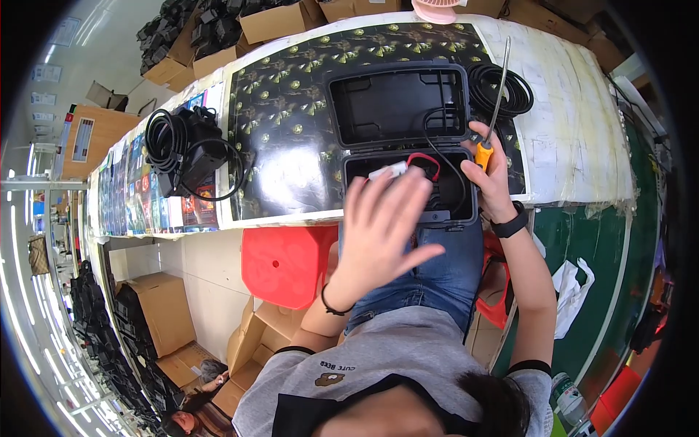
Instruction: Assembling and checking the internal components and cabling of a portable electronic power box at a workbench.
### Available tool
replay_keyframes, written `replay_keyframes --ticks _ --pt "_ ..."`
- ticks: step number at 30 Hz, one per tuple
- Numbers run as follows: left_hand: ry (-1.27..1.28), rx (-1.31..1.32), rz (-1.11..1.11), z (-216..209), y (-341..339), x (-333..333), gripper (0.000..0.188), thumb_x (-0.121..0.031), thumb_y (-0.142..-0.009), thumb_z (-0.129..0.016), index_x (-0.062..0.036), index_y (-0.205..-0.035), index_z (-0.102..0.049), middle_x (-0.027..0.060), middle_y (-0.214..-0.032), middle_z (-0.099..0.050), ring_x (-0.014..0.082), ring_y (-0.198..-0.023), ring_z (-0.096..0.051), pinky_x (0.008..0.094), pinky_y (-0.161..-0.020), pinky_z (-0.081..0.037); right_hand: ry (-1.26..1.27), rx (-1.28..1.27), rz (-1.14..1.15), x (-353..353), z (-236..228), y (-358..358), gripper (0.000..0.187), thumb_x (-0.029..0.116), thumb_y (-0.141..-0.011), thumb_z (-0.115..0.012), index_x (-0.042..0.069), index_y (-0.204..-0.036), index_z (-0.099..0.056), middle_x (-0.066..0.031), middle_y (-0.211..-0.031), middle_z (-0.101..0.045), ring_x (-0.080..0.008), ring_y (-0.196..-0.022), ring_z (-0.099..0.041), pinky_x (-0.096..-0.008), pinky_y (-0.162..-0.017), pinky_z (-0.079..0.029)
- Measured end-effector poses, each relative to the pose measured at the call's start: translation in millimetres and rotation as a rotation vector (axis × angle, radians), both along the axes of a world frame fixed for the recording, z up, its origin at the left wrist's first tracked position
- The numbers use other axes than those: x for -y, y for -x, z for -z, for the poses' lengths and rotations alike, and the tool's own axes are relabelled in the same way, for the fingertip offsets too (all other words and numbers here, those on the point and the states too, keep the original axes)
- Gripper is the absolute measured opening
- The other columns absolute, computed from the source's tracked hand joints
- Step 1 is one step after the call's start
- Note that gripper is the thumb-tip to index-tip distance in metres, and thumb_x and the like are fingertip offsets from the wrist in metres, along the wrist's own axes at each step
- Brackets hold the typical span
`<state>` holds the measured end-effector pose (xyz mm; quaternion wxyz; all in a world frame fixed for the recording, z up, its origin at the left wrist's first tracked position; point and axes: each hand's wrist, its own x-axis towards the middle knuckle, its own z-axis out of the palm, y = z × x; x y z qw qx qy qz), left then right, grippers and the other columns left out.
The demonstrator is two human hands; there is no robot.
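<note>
An open black plastic case (473, 207) lies at the table's near edge, its lid (397, 105) tipped back away from me. Inside are a white connector (388, 172), a red wire (422, 157) and a thin black cable. My left hand (384, 229) hovers over the case with fingers spread, holding nothing and covering part of what is inside. At the case's right side, my right hand (495, 178) grips the yellow handle of a screwdriver (499, 95), its metal shaft pointing up and away. A coil of black cable (502, 91) sits just beyond that hand, right of the lid.
To the left on the table stands another black case (200, 156) with coiled cable. A pink round object (437, 10) is at the far edge. Red stools (280, 266), cardboard boxes (162, 313) and piles of black cases surround the table. Another person (196, 415) is low at left.
</note>
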<state>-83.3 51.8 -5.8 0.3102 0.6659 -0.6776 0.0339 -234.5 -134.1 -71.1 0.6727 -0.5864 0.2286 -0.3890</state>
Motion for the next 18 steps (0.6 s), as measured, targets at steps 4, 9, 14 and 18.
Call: replay_keyframes --ticks 4,9,14,18 --pt "-0.03 0.109 0.151 6.2 27.5 15.1 0.07 -0.045 -0.077 -0.072 -0.0146 -0.137 -0.053 0.0031 -0.145 -0.048 0.0249 -0.128 -0.047 0.0481 -0.108 -0.033 -0.014 -0.003 -0.013 0.6 2.9 0.7 0.058 0.004 -0.08 -0.072 0.005 -0.133 -0.048 -0.0018 -0.129 -0.051 -0.0145 -0.114 -0.053 -0.0278 -0.096 -0.042" --pt "-0.024 0.327 -0.006 23.0 35.2 24.1 0.055 -0.022 -0.078 -0.066 -0.0208 -0.132 -0.058 -0.0039 -0.13 -0.06 0.0114 -0.088 -0.059 0.0273 -0.084 -0.046 0.002 0.008 -0.015 1.2 7.0 2.5 0.046 0.005 -0.08 -0.072 0.007 -0.121 -0.052 -0.0012 -0.115 -0.052 -0.013 -0.108 -0.053 -0.0277 -0.094 -0.041" --pt "0.105 0.374 -0.079 32.6 36.6 30.3 0.055 -0.016 -0.074 -0.063 -0.0213 -0.129 -0.062 -0.0054 -0.1 -0.065 0.0091 -0.074 -0.056 0.0251 -0.073 -0.046 -0.054 0.036 -0.051 3.1 4.5 2.0 0.047 0.006 -0.078 -0.074 0.01 -0.117 -0.048 -0.0005 -0.108 -0.049 -0.0113 -0.101 -0.05 -0.0254 -0.091 -0.038" --pt "0.136 0.38 -0.101 38.4 36.1 31.9 0.043 -0.016 -0.074 -0.064 -0.0198 -0.117 -0.066 -0.0053 -0.093 -0.063 0.0097 -0.073 -0.058 0.025 -0.071 -0.047 -0.142 0.092 -0.059 -0.6 -7.1 -7.9 0.065 0.007 -0.075 -0.077 0.012 -0.129 -0.041 -0.0008 -0.106 -0.049 -0.0119 -0.105 -0.049 -0.0255 -0.091 -0.038"
